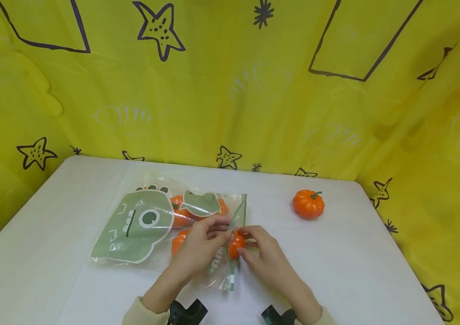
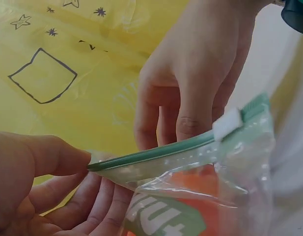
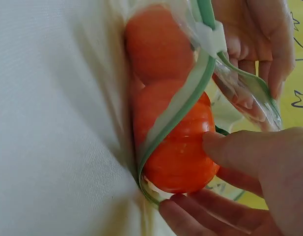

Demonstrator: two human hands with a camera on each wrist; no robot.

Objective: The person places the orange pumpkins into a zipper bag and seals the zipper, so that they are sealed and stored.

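A clear zip bag (image 1: pixel 136 225) with a green cartoon face lies on the table, its mouth toward the right. Inside it sit several small orange pumpkins. My left hand (image 1: pixel 201 243) pinches the green zip edge (image 2: pixel 156 153) between thumb and fingers and keeps the mouth apart. In my right hand (image 1: pixel 268 257) is another small pumpkin (image 3: pixel 183 157), gripped by thumb and fingertips and partly inside the bag's mouth. The white slider (image 3: pixel 210 38) sits near one end of the zip. In the left wrist view the bag film blurs the pumpkin.
One more small pumpkin (image 1: pixel 308 204) with a green stem stands on the white table (image 1: pixel 360 262), to the back right. Yellow cloth (image 1: pixel 213 90) with drawn stars hangs behind the table and at its sides.
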